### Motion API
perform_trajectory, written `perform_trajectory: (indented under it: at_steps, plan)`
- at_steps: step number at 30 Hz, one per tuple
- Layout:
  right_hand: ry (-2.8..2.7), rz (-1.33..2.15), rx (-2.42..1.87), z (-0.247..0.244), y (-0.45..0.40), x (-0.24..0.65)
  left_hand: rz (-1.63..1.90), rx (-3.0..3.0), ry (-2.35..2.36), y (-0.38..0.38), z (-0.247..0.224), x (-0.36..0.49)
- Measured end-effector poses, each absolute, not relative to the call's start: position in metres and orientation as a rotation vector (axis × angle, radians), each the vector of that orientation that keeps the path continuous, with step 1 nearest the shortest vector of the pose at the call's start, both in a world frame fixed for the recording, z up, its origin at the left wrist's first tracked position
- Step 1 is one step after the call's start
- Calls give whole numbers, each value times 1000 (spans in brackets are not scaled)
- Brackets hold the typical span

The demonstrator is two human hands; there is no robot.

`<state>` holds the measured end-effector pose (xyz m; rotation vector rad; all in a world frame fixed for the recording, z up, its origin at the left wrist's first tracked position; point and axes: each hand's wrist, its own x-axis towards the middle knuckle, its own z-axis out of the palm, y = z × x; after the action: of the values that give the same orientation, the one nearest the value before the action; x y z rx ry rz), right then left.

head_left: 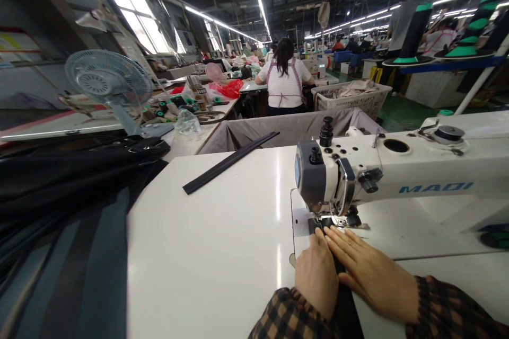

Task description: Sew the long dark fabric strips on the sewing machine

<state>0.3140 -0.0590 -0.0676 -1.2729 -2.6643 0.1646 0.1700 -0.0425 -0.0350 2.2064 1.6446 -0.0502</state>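
A narrow black strip (348, 310) lay beneath and between the two hands, running from the near edge of the view forward to the needle area just beyond the fingertips. The left hand (316, 273) rested on it with the index finger stretched forward and the other fingers curled under; whether those fingers gripped any of the strip could not be told. The right hand (369, 273) lay open and flattened beside it, fingers straight and together, their tips on the strip near the left fingertip. Both wrists came out of brown-and-black checked sleeves (441, 304).

Directly ahead of the hands stood the head of a white sewing machine (397, 177), its arm extending off to their right. A pale metal plate (301, 216) was set into the white tabletop (207, 254) just ahead and left of the left hand. Farther forward on that side, a loose dark strip (230, 163) lay slantwise across the table's far edge. Well left of the hands, black and blue-grey material (99, 254) was heaped.

Beyond the table, a grey cloth trough (246, 127) stretched across. Past it sat a co-worker (284, 85) facing away, with a plastic basket (345, 103) alongside. An electric fan (107, 77) stood far forward-left, and thread cones (413, 34) forward-right.
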Motion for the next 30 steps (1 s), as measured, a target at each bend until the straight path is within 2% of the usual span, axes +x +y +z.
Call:
perform_trajectory:
  at_steps: [20,30]
  plan:
    - [-2553,-40,-1220,-73,-62,313,16,2272,1675,-50,-40,166]
    - [-2504,24,-1278,-74,-67,309,-59,2241,1689,-46,-32,172]
